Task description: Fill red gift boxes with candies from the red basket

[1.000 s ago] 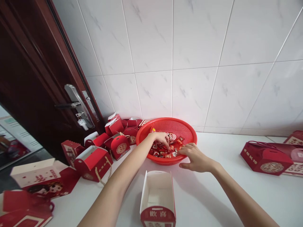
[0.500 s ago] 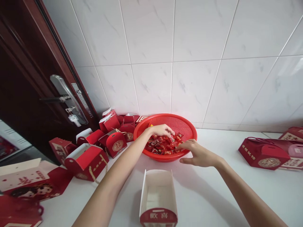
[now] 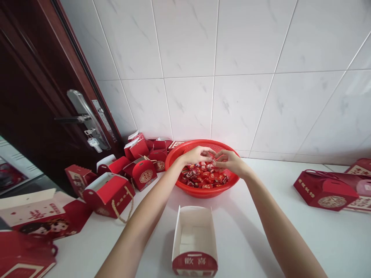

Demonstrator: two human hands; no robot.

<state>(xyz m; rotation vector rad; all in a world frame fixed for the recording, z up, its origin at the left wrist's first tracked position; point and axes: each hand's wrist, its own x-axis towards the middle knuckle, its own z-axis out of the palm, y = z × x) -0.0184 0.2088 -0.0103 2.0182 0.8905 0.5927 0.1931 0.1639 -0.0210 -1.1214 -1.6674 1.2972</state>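
Note:
My left hand and my right hand meet above a red plastic colander. Their fingertips pinch at a small wrapped candy, which the fingers partly cover. Below them, a pile of candies in shiny red wrappers lies in the colander. Nearer to me, between my forearms, stands an open-topped box with a white inside and a red front panel. No candy shows in the box.
Several red gift boxes, some with rope handles, crowd the left side of the white countertop. More red boxes stand at the right. A tiled wall rises behind, and a dark door stands at the left.
My right hand has moved from the colander's right rim up and inward to meet my left hand. My left hand has lifted slightly with the candy.

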